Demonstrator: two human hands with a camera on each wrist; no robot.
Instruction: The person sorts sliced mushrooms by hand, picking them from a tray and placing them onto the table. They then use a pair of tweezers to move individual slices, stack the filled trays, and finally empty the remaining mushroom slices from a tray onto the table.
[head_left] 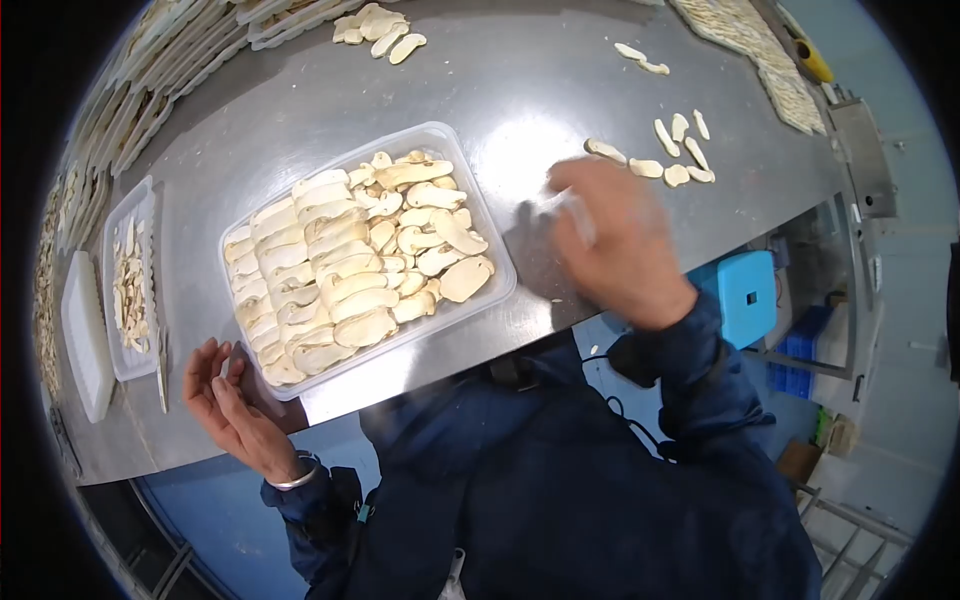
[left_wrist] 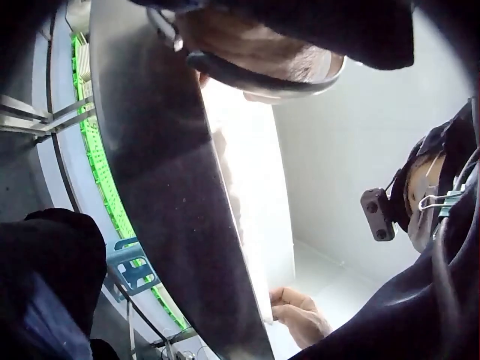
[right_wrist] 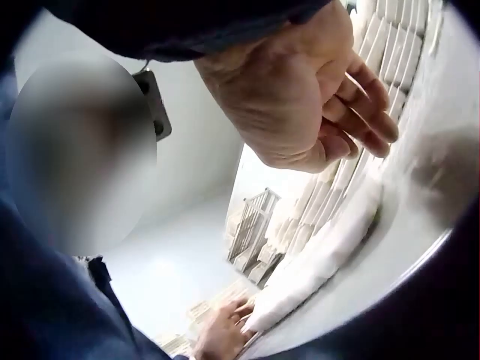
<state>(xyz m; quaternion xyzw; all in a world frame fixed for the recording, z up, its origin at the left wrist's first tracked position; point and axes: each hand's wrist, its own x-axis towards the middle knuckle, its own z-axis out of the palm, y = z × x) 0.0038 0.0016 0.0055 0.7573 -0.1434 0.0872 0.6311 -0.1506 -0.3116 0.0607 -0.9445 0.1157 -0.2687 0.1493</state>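
In the head view, a clear plastic tray (head_left: 505,262) holds overlapping rows of pale mushroom slices (head_left: 335,255), with looser slices toward its right side. My left hand (head_left: 237,410) is at the tray's near left corner, fingers loosely bent and close to the rim. To the right of the tray, my right hand (head_left: 620,235) is blurred above the steel table, beside several loose mushroom slices (head_left: 646,168). The right wrist view shows this hand (right_wrist: 300,112) with loosely curled fingers and no slice visible between thumb and fingers.
A smaller tray of slices (head_left: 130,280) and a white lid-like tray (head_left: 88,335) stand at the left, beside stacked filled trays (head_left: 150,90). More slices (head_left: 375,25) lie at the back. A blue stool (head_left: 745,298) stands below the steel table (head_left: 520,80).
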